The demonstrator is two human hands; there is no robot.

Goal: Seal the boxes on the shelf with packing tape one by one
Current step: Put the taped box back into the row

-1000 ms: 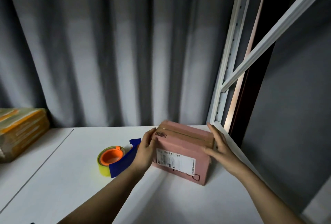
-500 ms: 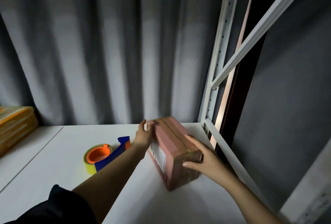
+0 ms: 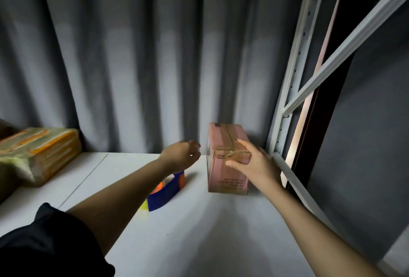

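Over at the shelf's right end, the pink box (image 3: 225,157) had been swung round end-on; right hand (image 3: 254,161) gripped its taped top corner, left hand (image 3: 180,155) had let go, loosely curled, empty. Looked sealed, so the tape dispenser (image 3: 164,190) probably goes to another box next.

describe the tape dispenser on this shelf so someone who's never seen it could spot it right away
Start at the white shelf in front of the grey curtain. Between the pink box on the right and the yellow-wrapped parcels on the left lies the tape dispenser, partly under the left forearm. It alone is blue, with an orange hub.
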